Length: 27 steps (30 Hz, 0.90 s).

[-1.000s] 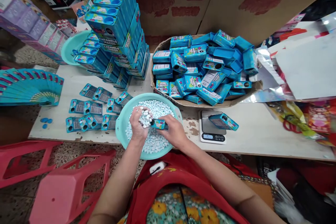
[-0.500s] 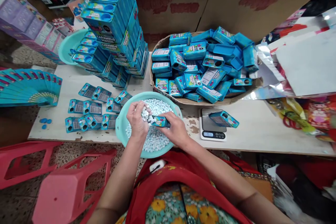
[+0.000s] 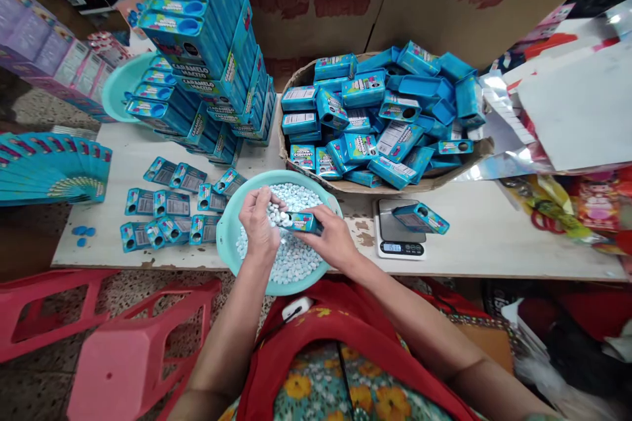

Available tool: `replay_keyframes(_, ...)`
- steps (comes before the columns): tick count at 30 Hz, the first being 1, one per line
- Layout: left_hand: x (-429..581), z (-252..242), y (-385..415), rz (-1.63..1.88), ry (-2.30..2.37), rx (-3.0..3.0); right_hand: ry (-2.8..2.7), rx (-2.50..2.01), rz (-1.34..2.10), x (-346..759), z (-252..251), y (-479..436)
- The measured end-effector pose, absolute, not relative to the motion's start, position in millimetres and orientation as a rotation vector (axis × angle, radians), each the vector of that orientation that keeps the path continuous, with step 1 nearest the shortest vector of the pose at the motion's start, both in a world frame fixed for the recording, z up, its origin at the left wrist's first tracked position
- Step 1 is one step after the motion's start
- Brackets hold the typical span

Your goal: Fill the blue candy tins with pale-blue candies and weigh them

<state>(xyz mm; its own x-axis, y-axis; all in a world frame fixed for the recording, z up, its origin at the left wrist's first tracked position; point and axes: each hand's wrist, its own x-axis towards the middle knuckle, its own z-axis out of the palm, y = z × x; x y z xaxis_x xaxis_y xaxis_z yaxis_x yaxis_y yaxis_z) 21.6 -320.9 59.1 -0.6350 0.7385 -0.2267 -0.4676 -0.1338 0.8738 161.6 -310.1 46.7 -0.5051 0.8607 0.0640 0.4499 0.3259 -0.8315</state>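
Closest to the cam: red apron (image 3: 316, 335) over a floral top, pink stool (image 3: 111, 368) on the floor to the left. L hand (image 3: 259, 223) is cupped w/ fingers curled around a bunch of pale candies (image 3: 275, 214). R hand (image 3: 333, 237) grips a small blue box (image 3: 303, 221), holed end facing the L hand, w/ a few pcs right at that end. Can't tell how full it is tho. Both are over the aqua basin (image 3: 226, 240), which has tons more candies in it. Digital scale (image 3: 401, 247) sits to the right w/ a second blue box (image 3: 423, 218) tilted on it, sticking out past its edge. Approx a dozen loose boxes (image 3: 171, 202) lie left of the basin. Behind: cardboard tray (image 3: 481, 154) heaped w/ more boxes, tall stack (image 3: 212, 66) beside it, then big brown cartons (image 3: 419, 20) at the back.
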Motion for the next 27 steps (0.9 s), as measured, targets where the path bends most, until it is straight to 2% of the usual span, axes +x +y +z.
replay_keyframes(14,28,58,-323,1.851,1.414,0.438,-2.082,-1.171,1.051,159,46,-317)
replay_keyframes(27,39,69,-326,1.783,1.370,0.496,-1.889,-1.071,1.255,169,30,-316)
